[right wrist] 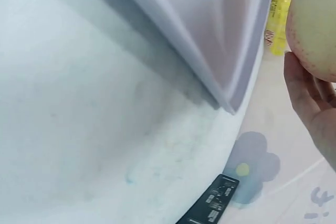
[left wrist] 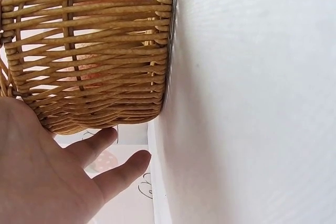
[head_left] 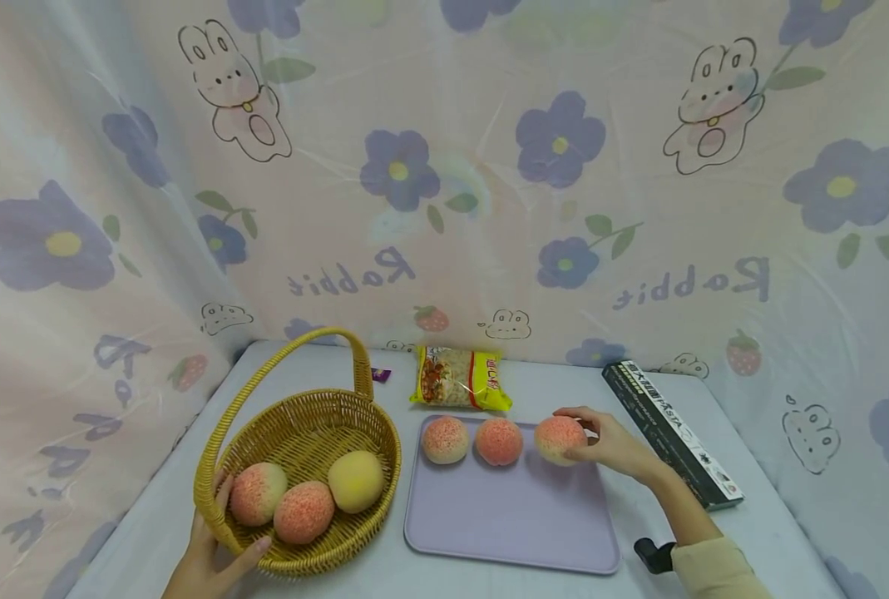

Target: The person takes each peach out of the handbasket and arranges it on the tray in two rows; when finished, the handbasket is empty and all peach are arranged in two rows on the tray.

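My right hand (head_left: 612, 445) holds a pink-and-cream peach (head_left: 559, 439) between thumb and fingers, over the back right corner of a lilac tray (head_left: 511, 516). In the right wrist view the same peach (right wrist: 315, 27) shows at the upper right edge. Two more peaches, one speckled (head_left: 446, 439) and one pinker (head_left: 500, 441), sit in a row along the tray's back. At the left, my left hand (head_left: 215, 553) rests against the rim of a wicker basket (head_left: 339, 545), its outstretched fingers (left wrist: 126, 174) showing beside the woven wall. Inside lie two pinkish peaches (head_left: 304, 512) and a yellow one (head_left: 357, 481).
Behind the tray lies a yellow-edged food packet (head_left: 459, 378), with a small purple wrapper (head_left: 380, 375) to its left. A long black-and-white box (head_left: 672, 433) lies right of the tray. A black object (head_left: 654, 555) is by the right sleeve. Printed curtains surround the table.
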### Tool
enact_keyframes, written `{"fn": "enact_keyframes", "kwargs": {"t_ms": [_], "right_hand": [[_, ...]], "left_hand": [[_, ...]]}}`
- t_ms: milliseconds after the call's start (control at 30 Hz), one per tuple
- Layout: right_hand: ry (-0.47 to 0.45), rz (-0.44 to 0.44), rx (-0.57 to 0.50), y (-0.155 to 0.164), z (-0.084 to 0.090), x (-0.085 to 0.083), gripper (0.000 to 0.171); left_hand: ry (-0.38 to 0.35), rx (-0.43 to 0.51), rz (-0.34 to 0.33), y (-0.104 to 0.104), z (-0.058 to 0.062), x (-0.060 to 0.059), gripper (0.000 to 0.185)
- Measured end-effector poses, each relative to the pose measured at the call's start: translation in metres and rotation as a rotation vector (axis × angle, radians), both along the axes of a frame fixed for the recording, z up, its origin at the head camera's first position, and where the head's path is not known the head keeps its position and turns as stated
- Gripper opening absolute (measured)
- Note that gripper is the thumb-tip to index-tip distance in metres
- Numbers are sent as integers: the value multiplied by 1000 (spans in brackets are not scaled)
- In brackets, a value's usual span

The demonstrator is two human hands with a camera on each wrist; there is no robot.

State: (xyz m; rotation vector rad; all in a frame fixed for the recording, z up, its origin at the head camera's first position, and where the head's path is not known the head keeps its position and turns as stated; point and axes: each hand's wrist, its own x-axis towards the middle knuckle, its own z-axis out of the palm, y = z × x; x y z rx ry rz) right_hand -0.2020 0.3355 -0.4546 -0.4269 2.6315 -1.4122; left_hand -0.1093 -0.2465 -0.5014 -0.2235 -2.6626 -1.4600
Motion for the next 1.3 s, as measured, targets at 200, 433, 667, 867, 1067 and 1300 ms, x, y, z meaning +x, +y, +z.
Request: {"fn": "enact_keyframes", "kwargs": {"t_ms": [200, 433, 667, 867, 1067, 1300], "right_hand": [[-43, -4, 17, 1, -9, 0, 63], [-63, -7, 50, -1, -17, -1, 66], [-64, 15, 80, -1, -23, -3, 67], [-50, 16, 75, -2, -21, -2, 67], [-47, 28, 93, -3, -18, 0, 69], [33, 85, 94, -6, -10, -5, 68]], "left_hand": [[35, 18, -8, 0, 0, 1, 104], [43, 26, -13, -1, -2, 1, 104], [-11, -20, 3, -1, 0, 0, 104], [-18, -17, 2, -1, 1, 1, 104], [-22, -21, 4, -1, 1, 2, 105], [-8, -32, -1, -2, 2, 2, 105]]}}
